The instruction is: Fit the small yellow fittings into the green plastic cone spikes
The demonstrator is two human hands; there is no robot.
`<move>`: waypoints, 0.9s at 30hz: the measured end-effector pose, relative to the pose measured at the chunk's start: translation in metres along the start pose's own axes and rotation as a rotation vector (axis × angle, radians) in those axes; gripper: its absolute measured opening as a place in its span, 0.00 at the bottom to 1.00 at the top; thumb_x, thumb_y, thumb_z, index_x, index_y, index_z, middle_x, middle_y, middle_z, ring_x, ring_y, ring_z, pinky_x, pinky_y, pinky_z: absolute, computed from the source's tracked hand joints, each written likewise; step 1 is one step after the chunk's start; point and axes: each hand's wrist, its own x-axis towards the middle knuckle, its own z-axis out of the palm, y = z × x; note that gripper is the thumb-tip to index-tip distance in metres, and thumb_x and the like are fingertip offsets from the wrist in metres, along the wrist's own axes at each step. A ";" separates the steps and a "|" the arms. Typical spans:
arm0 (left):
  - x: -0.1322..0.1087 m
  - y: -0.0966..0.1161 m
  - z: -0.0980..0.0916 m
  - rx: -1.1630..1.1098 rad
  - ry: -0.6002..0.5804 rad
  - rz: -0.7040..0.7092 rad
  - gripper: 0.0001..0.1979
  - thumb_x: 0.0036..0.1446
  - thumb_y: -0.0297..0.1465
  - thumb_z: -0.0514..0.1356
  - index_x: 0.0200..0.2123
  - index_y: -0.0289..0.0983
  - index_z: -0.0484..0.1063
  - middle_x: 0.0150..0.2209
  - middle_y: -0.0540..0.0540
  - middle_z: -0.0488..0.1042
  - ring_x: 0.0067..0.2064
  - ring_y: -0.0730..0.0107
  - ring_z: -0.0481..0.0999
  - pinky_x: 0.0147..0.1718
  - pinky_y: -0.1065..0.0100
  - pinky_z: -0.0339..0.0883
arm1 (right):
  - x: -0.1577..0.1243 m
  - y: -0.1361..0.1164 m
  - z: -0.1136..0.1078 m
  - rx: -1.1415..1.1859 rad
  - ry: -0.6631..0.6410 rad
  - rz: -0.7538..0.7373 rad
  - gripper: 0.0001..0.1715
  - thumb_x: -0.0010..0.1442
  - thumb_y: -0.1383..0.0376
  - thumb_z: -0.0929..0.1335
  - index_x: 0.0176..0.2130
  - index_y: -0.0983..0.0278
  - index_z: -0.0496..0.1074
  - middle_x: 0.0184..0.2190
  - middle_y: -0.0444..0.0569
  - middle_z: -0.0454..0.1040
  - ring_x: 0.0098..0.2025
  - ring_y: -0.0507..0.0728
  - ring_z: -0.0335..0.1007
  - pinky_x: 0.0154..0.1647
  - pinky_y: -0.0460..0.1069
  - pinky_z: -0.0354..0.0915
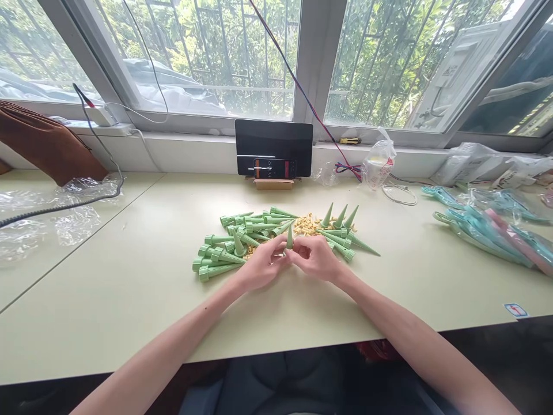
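A green plant watering spike stands point up between my two hands, near the middle of the table. My left hand is closed round its lower part from the left. From the right, the fingers of my right hand are pinched together against its base; whatever small thing they may hold is hidden. More green spikes lie heaped to the left, mostly with their ribbed caps toward the left. Just beyond my hands is a pile of small yellow pieces. Several spikes stand or lie right of that pile.
A dark tablet leans by the window, with a phone showing a timer before it. Bagged teal and pink items lie at the right. A brown bag, a black cable and clear wrappers are on the left.
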 end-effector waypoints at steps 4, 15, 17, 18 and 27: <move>-0.001 0.000 0.000 -0.019 -0.015 -0.009 0.04 0.62 0.31 0.58 0.36 0.38 0.64 0.34 0.48 0.75 0.39 0.67 0.77 0.42 0.67 0.72 | 0.000 0.000 0.000 0.052 -0.066 0.039 0.17 0.59 0.62 0.67 0.22 0.63 0.61 0.17 0.39 0.59 0.20 0.48 0.52 0.22 0.45 0.51; -0.003 -0.002 0.001 0.054 0.015 0.020 0.05 0.62 0.27 0.54 0.33 0.38 0.60 0.30 0.50 0.70 0.35 0.71 0.73 0.38 0.69 0.71 | -0.001 0.001 0.000 0.024 -0.117 0.002 0.13 0.60 0.66 0.65 0.24 0.64 0.62 0.19 0.39 0.60 0.22 0.48 0.54 0.24 0.46 0.51; -0.003 -0.002 0.002 0.059 0.011 0.024 0.04 0.63 0.28 0.54 0.34 0.38 0.60 0.30 0.50 0.70 0.36 0.70 0.73 0.39 0.69 0.71 | -0.001 0.001 0.000 0.025 -0.119 -0.001 0.12 0.60 0.66 0.65 0.24 0.64 0.62 0.19 0.39 0.60 0.22 0.48 0.54 0.23 0.46 0.51; -0.003 -0.002 0.002 0.060 0.008 0.027 0.04 0.63 0.28 0.54 0.35 0.38 0.61 0.30 0.50 0.70 0.36 0.70 0.73 0.39 0.68 0.71 | -0.001 0.001 0.000 0.027 -0.120 -0.002 0.12 0.60 0.67 0.65 0.24 0.64 0.62 0.19 0.39 0.60 0.22 0.48 0.53 0.23 0.46 0.51; -0.003 -0.003 0.000 0.119 0.035 0.029 0.05 0.63 0.30 0.54 0.33 0.38 0.60 0.29 0.51 0.69 0.33 0.72 0.71 0.37 0.69 0.70 | -0.001 0.001 0.000 0.015 -0.094 -0.030 0.13 0.59 0.67 0.65 0.24 0.63 0.60 0.19 0.38 0.58 0.21 0.48 0.52 0.23 0.45 0.51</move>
